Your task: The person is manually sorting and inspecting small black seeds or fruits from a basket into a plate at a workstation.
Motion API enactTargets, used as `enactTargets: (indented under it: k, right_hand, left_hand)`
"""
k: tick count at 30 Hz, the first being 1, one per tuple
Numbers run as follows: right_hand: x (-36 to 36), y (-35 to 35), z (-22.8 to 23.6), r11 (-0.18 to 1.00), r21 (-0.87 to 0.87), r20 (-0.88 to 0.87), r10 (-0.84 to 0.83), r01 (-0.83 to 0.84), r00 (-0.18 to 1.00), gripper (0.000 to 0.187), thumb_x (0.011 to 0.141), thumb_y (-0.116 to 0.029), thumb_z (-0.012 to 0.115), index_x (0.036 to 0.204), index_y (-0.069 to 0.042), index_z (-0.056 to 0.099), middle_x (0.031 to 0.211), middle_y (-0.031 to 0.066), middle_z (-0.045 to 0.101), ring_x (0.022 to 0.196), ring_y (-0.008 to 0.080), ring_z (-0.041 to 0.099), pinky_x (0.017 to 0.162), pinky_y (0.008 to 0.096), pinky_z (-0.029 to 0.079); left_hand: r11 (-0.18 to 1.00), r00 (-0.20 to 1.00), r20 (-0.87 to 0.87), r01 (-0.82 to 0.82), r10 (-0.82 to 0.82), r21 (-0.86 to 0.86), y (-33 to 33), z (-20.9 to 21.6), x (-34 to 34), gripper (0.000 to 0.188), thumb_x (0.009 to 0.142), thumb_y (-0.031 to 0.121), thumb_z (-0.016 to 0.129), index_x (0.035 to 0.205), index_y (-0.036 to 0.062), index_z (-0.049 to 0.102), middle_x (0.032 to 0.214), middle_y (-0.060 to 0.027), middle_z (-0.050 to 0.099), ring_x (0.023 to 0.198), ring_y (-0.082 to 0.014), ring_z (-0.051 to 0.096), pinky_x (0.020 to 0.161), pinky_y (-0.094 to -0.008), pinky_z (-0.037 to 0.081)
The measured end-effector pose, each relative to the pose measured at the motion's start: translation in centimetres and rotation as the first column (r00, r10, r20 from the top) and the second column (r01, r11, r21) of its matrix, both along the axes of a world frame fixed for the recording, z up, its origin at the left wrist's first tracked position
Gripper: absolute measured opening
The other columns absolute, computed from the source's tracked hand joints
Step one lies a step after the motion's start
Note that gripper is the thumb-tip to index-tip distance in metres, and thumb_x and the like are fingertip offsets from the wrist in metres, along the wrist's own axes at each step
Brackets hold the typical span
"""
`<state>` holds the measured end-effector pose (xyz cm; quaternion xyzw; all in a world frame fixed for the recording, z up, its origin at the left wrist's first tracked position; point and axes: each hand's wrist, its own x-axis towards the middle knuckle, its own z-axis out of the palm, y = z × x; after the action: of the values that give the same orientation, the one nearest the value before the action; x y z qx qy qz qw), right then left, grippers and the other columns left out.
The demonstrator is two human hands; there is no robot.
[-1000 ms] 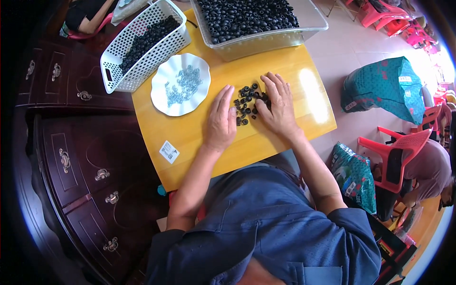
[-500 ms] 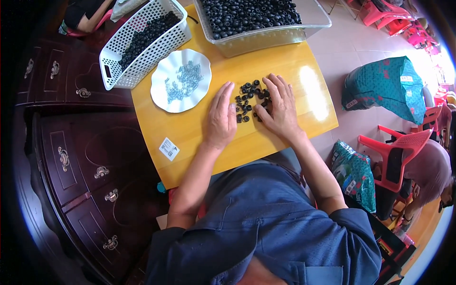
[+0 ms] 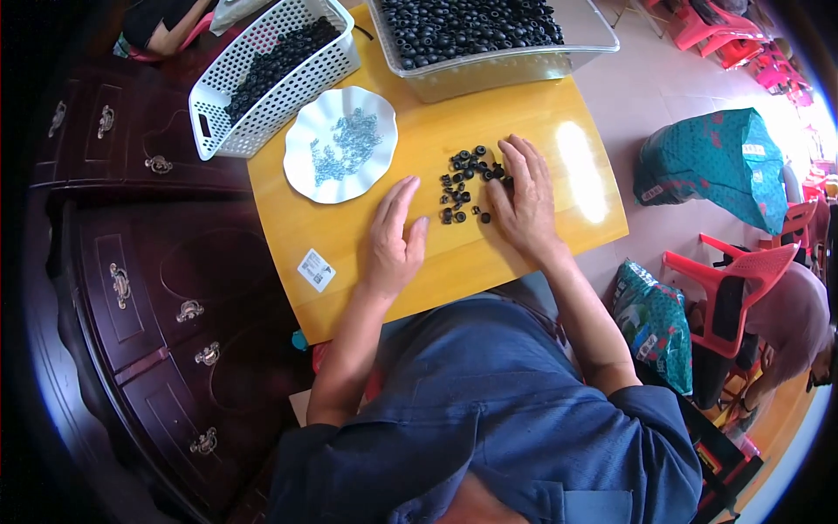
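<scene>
A loose scatter of small black parts (image 3: 469,173) lies on a yellow wooden tabletop (image 3: 436,271), between a person's two bare hands. The left hand (image 3: 393,240) is to the left of the parts and apart from them, its grip spread: fingers extended side by side, thumb held away. The right hand (image 3: 528,205) reaches over the right edge of the scatter, its grip also spread, with a few parts in the gap between thumb and forefinger; whether it touches any of them cannot be told.

Beyond the left hand is a white wavy-rimmed plate (image 3: 301,144) bearing a patch of small clear pieces (image 3: 349,144). Past the plate, a white perforated basket (image 3: 292,109) holds a dark heap. To its right, at the far edge, a clear tub (image 3: 489,79) is heaped with black pieces. A white label (image 3: 316,270) lies near the left edge.

The person wears a blue shirt (image 3: 524,419). A dark wood cabinet (image 3: 96,227) stands left; on the right are two teal bags (image 3: 698,166), a red chair (image 3: 729,288) and someone bending forward.
</scene>
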<state>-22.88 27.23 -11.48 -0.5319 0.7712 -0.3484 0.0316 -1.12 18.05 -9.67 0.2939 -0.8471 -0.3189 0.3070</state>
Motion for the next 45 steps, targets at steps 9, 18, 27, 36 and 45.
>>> enactTargets:
  k: [9, 18, 27, 36, 45]
  right_hand:
    - [-0.1, 0.1, 0.0, 0.999, -0.034, 0.015, 0.036, -0.036, 0.999, 0.053, 0.093, -0.014, 0.067, 0.142, -0.003, 0.051, 0.148, 0.0212, 0.05, 0.141, 0.0412, 0.043, 0.117, 0.0503, 0.035]
    - [-0.2, -1.2, -0.7, 0.998, -0.042, -0.054, -0.045, 0.043, 0.998, 0.05, 0.091, -0.011, 0.068, 0.138, -0.001, 0.055, 0.144, 0.0231, 0.052, 0.139, 0.0426, 0.044, 0.116, 0.0511, 0.037]
    - [-1.4, -0.7, -0.7, 0.993, -0.102, 0.048, -0.049, 0.054, 0.998, 0.044, 0.093, -0.008, 0.065, 0.136, -0.003, 0.057, 0.144, 0.0216, 0.054, 0.137, 0.0412, 0.048, 0.115, 0.0486, 0.039]
    - [-1.9, -0.1, -0.1, 0.981, -0.182, 0.24, -0.023, 0.069, 0.97, 0.034, 0.098, -0.009, 0.06, 0.131, -0.001, 0.06, 0.139, 0.0194, 0.058, 0.129, 0.0357, 0.056, 0.108, 0.0416, 0.047]
    - [-1.9, -0.3, -0.2, 0.985, -0.17, 0.076, -0.018, 0.03, 0.997, 0.03, 0.099, -0.006, 0.057, 0.127, -0.001, 0.063, 0.131, 0.0199, 0.064, 0.127, 0.0356, 0.058, 0.106, 0.0416, 0.048]
  left_hand:
    - [0.983, 0.98, 0.071, -0.185, 0.185, 0.0, -6.1, 3.1, 3.7, 0.038, 0.088, 0.004, 0.071, 0.126, 0.0031, 0.065, 0.126, -0.0174, 0.066, 0.115, -0.037, 0.065, 0.097, -0.0424, 0.053]
    - [0.956, 0.95, 0.301, 0.01, 0.082, -0.294, -11.5, 2.4, 1.7, 0.036, 0.087, 0.011, 0.075, 0.121, 0.0047, 0.068, 0.121, -0.0134, 0.068, 0.101, -0.0338, 0.067, 0.089, -0.0412, 0.054]
    - [0.951, 0.908, 0.405, 0.029, 0.103, -0.307, -12.6, 1.1, 0.9, 0.029, 0.086, 0.015, 0.076, 0.114, 0.0092, 0.071, 0.114, -0.0085, 0.069, 0.104, -0.0336, 0.066, 0.088, -0.045, 0.054]
    - [0.935, 0.879, 0.47, 0.094, 0.083, -0.341, -13.2, 2.1, 0.0, 0.021, 0.085, 0.007, 0.072, 0.106, 0.0075, 0.071, 0.106, -0.0092, 0.072, 0.096, -0.0331, 0.069, 0.082, -0.0425, 0.056]
    - [0.931, 0.886, 0.462, 0.131, 0.044, -0.341, -13.3, 2.4, -0.2, 0.021, 0.085, 0.007, 0.072, 0.106, 0.0078, 0.072, 0.106, -0.0085, 0.072, 0.094, -0.0323, 0.07, 0.081, -0.0416, 0.057]
